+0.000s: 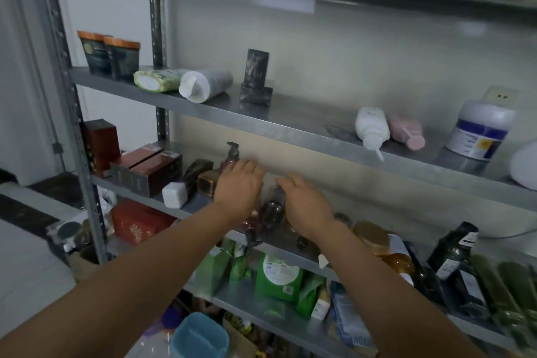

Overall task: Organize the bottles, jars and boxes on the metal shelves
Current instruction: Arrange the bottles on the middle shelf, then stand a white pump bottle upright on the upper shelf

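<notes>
Progress: early; white bottle and others lie toppled on upper shelf, middle shelf cluttered.
Left hand: flat, fingers straight, empty.
Right hand: fingers loose, empty, beside dark bottle lying on middle shelf.

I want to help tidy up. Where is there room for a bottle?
The upper shelf, between the dark boxes and the lying white bottle, is bare. Crowded: brown boxes on the middle shelf, green packs below.

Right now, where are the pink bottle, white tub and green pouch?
pink bottle [404, 128]: head view, its side.
white tub [488, 114]: head view, its lid.
green pouch [280, 270]: head view, its label.
</notes>
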